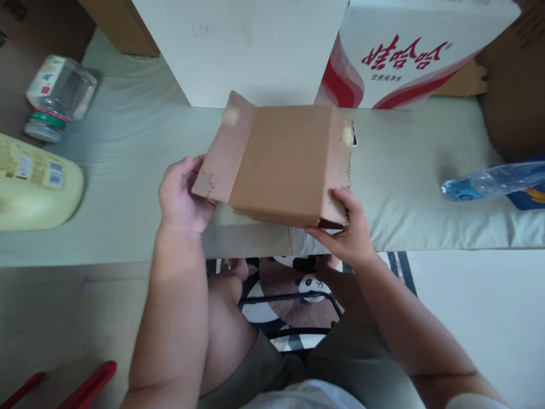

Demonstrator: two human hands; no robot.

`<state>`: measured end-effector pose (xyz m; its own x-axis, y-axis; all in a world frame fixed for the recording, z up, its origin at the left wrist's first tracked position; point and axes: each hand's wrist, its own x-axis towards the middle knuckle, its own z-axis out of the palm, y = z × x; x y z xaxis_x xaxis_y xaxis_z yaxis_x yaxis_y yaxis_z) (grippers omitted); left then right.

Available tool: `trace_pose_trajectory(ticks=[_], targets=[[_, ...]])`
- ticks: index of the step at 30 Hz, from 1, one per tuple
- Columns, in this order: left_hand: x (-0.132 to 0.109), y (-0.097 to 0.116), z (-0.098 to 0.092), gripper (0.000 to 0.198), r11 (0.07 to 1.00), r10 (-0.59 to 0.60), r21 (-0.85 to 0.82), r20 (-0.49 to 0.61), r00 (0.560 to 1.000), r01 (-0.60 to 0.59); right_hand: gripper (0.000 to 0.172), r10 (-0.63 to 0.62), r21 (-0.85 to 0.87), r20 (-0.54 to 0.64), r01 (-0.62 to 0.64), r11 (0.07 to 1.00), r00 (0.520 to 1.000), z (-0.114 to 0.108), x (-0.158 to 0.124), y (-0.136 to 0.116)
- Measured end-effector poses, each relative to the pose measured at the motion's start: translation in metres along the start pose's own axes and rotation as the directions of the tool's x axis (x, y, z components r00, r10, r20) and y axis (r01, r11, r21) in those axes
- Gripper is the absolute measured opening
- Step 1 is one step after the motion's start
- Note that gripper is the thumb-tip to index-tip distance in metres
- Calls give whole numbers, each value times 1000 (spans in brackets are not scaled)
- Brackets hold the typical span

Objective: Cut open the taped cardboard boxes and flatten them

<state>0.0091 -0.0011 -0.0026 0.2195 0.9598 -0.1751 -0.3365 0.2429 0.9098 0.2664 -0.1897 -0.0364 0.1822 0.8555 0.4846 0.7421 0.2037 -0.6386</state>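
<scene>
A brown cardboard box [283, 162] is held between my two hands above the front part of the green cloth-covered surface [128, 170]. Its left flap is folded outward, and my left hand [185, 193] grips that flap at its lower corner, fingers underneath. On the other side, my right hand [347, 230] pinches the near right corner, thumb on the right flap and fingers below. Worn pale patches show on both flaps. A small dark-edged object [355, 136] peeks out behind the right flap, mostly hidden.
Behind the cardboard stand a large white box [251, 51] and a white-and-red carton [395, 62]. To the left lie a clear jar [63, 94] and a big yellow bottle [42, 184]; a clear plastic bottle [489, 180] lies right. Red handles [89, 386] show lower left.
</scene>
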Motion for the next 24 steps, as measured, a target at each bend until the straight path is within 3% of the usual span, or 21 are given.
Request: trace_pose_trajectory(ticks=[3,6,10,15,18,21,24], targets=[[-7,-1,12,32,992,-100,-77,50,994,104,75,44,-1,25,-44,999,999,1,1,5],[-10,-7,20,36,994,-101,-35,13,995,102,75,42,36,35,-43,998,999,2,1,4],[-5,-15,25,34,1000,8,-18,-51,999,-9,82,152,97,-135,-140,986,979,8,1,4],[-8,-11,28,22,989,71,131,39,997,-75,89,280,264,-188,-226,938,941,10,4,11],[-11,-7,28,19,983,2,182,67,998,-14,75,290,339,-160,-223,914,944,5,5,9],[-10,-6,25,21,986,-54,162,89,995,39,46,330,393,-104,-266,880,938,0,5,5],[-8,-7,21,20,992,-58,120,107,993,45,36,425,409,-139,-339,847,894,-2,6,1]])
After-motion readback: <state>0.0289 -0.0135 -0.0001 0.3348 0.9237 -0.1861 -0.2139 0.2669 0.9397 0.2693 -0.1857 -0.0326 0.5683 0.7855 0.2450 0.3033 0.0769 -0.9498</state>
